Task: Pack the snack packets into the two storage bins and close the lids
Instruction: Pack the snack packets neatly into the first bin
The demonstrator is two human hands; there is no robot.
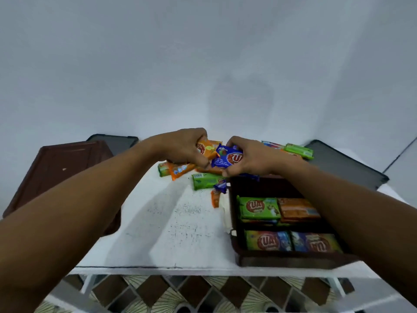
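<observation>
1. Along the 6 o'clock edge of the white table [180, 233], open surface runs from the front rim up to the middle, a broad lane between the two bins. Patterned floor tiles [203, 294] show below the rim.
2. At 9 o'clock the brown left bin [67, 168] sits at the table's left edge, partly behind the left forearm. Its top looks like a closed lid, though the blur leaves that unsure.
3. One dark panel [117, 142] lies flat behind it at 11 o'clock. A second dark panel [343, 163] lies at 2 o'clock, by the wall, just beyond the right bin.
4. At 4 o'clock the brown right bin [282, 260] stands open near the front rim, with a divider across it. The far compartment holds a green pack [259, 207] beside an orange pack [297, 208]. The near compartment holds two more packs [268, 241] side by side.
5. At 12 o'clock the loose packets [206, 180] lie heaped, green, orange and blue, some just beside the right bin's far corner.
6. Above that heap the left hand [180, 150] curls round an orange packet [207, 150]. The right hand [252, 159] grasps a blue packet [228, 158], and the two packets touch.
</observation>
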